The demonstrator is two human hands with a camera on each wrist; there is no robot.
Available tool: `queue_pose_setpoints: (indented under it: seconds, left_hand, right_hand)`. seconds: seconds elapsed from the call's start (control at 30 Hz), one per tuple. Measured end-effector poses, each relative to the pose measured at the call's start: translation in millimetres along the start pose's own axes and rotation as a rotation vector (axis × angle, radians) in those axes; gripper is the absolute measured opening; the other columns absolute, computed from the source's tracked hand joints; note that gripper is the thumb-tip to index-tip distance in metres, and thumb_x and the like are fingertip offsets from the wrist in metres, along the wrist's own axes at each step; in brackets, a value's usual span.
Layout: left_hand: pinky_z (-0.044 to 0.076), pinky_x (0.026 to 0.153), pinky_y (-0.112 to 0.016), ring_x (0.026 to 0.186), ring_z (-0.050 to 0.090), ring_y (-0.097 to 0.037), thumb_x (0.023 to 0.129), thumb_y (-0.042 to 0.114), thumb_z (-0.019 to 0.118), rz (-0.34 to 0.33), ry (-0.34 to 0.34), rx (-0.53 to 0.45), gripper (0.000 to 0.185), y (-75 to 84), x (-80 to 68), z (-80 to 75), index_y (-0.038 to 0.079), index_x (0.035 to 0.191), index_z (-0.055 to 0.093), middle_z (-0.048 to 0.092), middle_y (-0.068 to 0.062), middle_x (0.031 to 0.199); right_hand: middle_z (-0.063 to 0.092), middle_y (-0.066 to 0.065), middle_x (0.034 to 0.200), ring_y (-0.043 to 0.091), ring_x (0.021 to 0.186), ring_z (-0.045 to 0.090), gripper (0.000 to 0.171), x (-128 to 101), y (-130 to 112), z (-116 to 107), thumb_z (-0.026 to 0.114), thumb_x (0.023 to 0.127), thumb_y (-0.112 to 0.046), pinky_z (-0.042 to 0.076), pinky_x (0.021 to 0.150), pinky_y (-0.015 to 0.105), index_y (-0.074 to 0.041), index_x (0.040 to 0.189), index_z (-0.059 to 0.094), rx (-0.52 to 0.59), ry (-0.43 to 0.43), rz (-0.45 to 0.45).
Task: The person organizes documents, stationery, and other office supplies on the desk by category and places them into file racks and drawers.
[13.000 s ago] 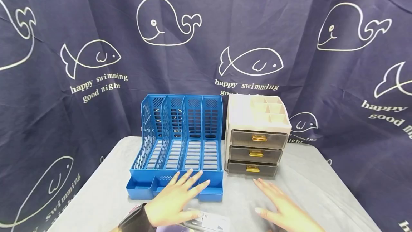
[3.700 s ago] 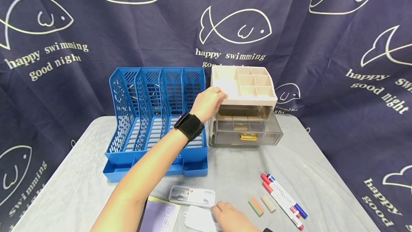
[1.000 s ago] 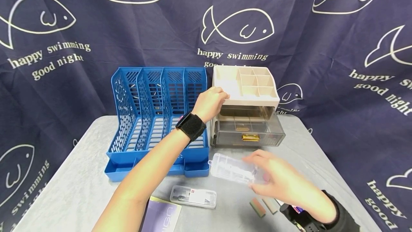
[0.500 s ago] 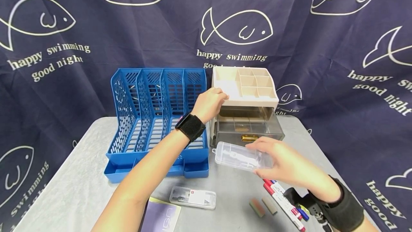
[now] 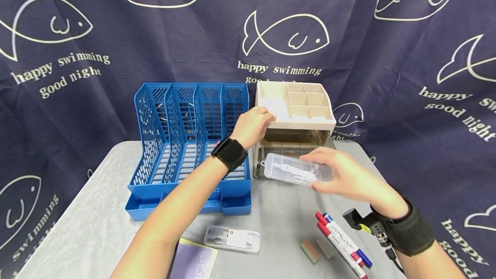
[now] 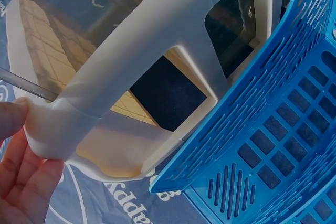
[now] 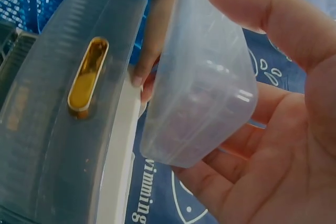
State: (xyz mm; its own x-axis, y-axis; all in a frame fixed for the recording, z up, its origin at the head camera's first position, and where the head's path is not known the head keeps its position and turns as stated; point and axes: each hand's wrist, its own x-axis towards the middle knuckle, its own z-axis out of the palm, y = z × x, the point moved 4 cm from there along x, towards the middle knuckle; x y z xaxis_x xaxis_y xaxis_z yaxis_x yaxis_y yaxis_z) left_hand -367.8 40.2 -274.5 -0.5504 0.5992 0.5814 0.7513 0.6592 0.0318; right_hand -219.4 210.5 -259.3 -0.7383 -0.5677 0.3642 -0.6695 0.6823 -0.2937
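My left hand [image 5: 251, 126] grips the near left corner of the cream drawer organizer [image 5: 302, 124]. In the left wrist view, its thumb and fingers [image 6: 31, 182] pinch that rounded corner. The organizer's top smoky drawer [image 7: 58, 129] is pulled out, and its gold handle [image 7: 88, 77] shows in the right wrist view. My right hand [image 5: 345, 173] holds a clear plastic box [image 5: 286, 169] by its right end, thumb on one side and fingers on the other. Something white shows through its wall. In the head view the box hangs in front of the drawer and hides its handle.
A blue file rack [image 5: 190, 188] stands left of the organizer. Nearer lie a clear case with a white label [image 5: 232, 239], a purple booklet [image 5: 195, 261], two small blocks, one striped [image 5: 310, 251] and one plain [image 5: 324, 248], and red and blue markers [image 5: 341, 240].
The top drawer was pulled out since the earliest frame. My right hand has picked the clear box up off the table and raised it toward the drawer. The left hand stays at the organizer's corner.
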Motion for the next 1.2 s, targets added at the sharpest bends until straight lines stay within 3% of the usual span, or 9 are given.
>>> queue_pose_setpoints:
  seconds: [0.3, 0.6, 0.9, 1.2]
  left_hand:
    - [0.053, 0.078, -0.030, 0.094, 0.062, -0.018, 0.090, 0.006, 0.061, 0.009, 0.009, 0.003, 0.019, -0.5, -0.4, 0.0, 0.011, 0.104, 0.072, 0.068, -0.003, 0.098]
    - [0.053, 0.079, -0.030, 0.095, 0.062, -0.018, 0.090, 0.007, 0.061, 0.005, -0.001, 0.003, 0.019, -1.1, -0.4, 2.2, 0.011, 0.105, 0.072, 0.068, -0.003, 0.099]
    - [0.053, 0.079, -0.030, 0.095, 0.062, -0.018, 0.090, 0.007, 0.061, 0.002, -0.005, 0.006, 0.020, -0.5, -0.2, 0.7, 0.012, 0.106, 0.072, 0.068, -0.003, 0.100]
    - [0.053, 0.079, -0.029, 0.094, 0.062, -0.018, 0.091, 0.007, 0.060, 0.000, -0.012, -0.004, 0.020, 0.7, -0.8, 0.0, 0.012, 0.106, 0.072, 0.068, -0.004, 0.099]
  right_hand:
    - [0.066, 0.001, 0.101, 0.012, 0.084, 0.055, 0.047, 9, 20, -11, 0.081, 0.069, -0.010, 0.047, 0.073, 0.030, -0.005, 0.113, 0.067, -0.043, 0.066, 0.068]
    - [0.067, 0.006, 0.102, 0.014, 0.083, 0.056, 0.045, 18, 41, -11, 0.077, 0.070, -0.007, 0.046, 0.073, 0.030, -0.001, 0.114, 0.065, -0.051, 0.055, 0.116]
    - [0.067, 0.007, 0.101, 0.017, 0.086, 0.058, 0.044, 29, 52, -7, 0.078, 0.068, -0.004, 0.045, 0.076, 0.030, -0.001, 0.110, 0.067, -0.045, 0.069, 0.066]
    - [0.068, 0.009, 0.101, 0.019, 0.086, 0.058, 0.042, 34, 66, -1, 0.077, 0.069, -0.005, 0.046, 0.076, 0.034, 0.002, 0.109, 0.066, -0.030, 0.042, 0.089]
